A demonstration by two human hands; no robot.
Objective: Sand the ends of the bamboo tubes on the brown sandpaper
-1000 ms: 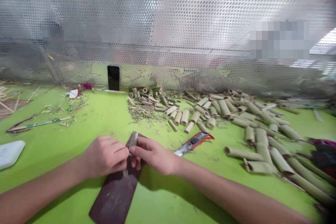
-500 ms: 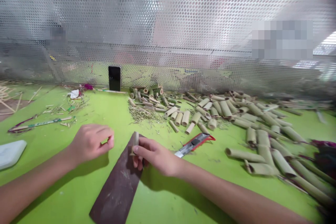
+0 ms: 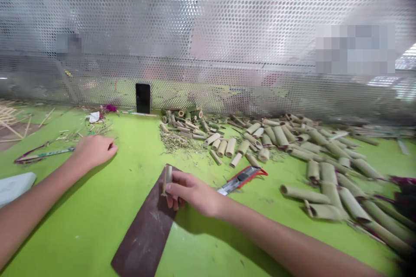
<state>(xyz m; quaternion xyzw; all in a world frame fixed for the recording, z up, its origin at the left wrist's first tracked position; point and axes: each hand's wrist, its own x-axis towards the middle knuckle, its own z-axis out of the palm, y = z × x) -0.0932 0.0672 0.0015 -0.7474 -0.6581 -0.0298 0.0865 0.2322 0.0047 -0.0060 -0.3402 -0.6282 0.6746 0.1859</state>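
Note:
My right hand (image 3: 191, 193) pinches a short bamboo tube (image 3: 167, 180), which stands upright on the tip of a dark brown abrasive sheet (image 3: 146, 229). The sheet lies on a bright green tabletop (image 3: 97, 220). My left hand (image 3: 94, 151) rests farther left with its fingers curled together, holding nothing visible. It is just right of a long green strip with a dark red edge (image 3: 42, 155). A red-handled utility knife (image 3: 242, 180) lies just right of my right hand.
Many cut bamboo tubes (image 3: 279, 136) lie in a wide heap across the back and right. Fine bamboo shavings (image 3: 177, 142) sit beside them. A phone (image 3: 143, 98) stands against a perforated metal screen (image 3: 208, 30). A white block (image 3: 14, 186) lies at the left edge.
My left hand has moved away from the tube, up and to the left across the table. My right hand and the tube have stayed in nearly the same place on the sheet.

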